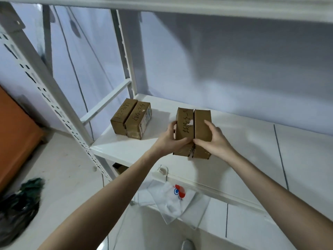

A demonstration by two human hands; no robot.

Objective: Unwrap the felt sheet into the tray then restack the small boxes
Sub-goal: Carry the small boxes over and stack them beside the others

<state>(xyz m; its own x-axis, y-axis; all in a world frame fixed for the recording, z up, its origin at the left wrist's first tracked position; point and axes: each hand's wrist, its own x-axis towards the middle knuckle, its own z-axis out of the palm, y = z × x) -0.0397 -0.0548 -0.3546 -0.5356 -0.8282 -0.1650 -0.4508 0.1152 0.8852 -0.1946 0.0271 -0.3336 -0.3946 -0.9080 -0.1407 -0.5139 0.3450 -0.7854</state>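
Observation:
Two small brown cardboard boxes stand side by side on the white shelf [162, 150]. My left hand [171, 139] grips the left box [184, 121], which has black handwriting on top. The plain right box [202, 123] is held by my right hand [212, 139]. The two boxes are pressed together between my hands. Another pair of small brown boxes [130, 119] with handwriting sits side by side farther left on the same shelf, untouched. Below the shelf edge lies a clear tray [191, 217] with a white sheet and a red and blue mark [180, 192] in it.
A white perforated rack upright [54, 105] runs down the left. An orange cabinet [16, 141] stands at the far left, with dark green and black bundles [19, 204] on the floor beside it. An upper shelf [180, 4] hangs overhead. A lower shelf runs to the right.

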